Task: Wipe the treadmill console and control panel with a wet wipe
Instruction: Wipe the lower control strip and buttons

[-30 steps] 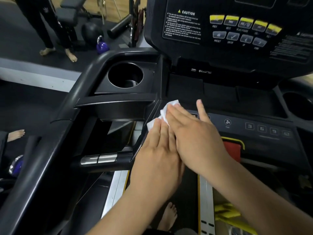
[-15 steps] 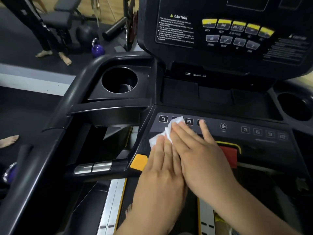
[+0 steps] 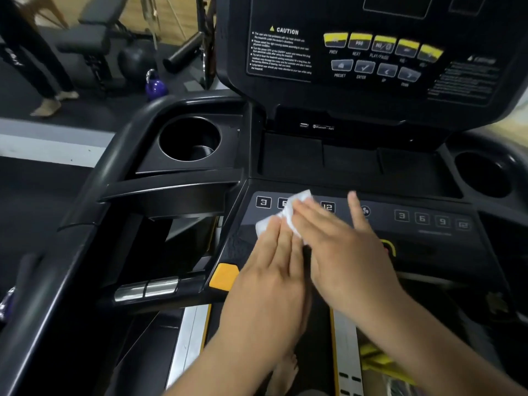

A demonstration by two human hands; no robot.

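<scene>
A white wet wipe (image 3: 288, 214) lies crumpled on the treadmill's lower control panel (image 3: 380, 224), over the left row of number keys. My left hand (image 3: 271, 272) presses flat on the wipe's near left part. My right hand (image 3: 343, 247) lies flat beside it, fingers on the wipe's right part and thumb stretched up toward the fan key. Both hands pin the wipe to the panel with fingers extended. The upright console (image 3: 371, 58), with yellow keys and a caution label, stands above.
Cup holders sit at the left (image 3: 190, 138) and right (image 3: 483, 172). An orange button (image 3: 224, 277) and a silver grip sensor (image 3: 147, 290) are at lower left. A purple kettlebell (image 3: 155, 85), a weight bench and a barefoot person's legs (image 3: 43, 81) are on the gym floor behind.
Both hands have slid with the wipe from the panel's left edge to the right along the number keys. The keys 3 and the orange button now show.
</scene>
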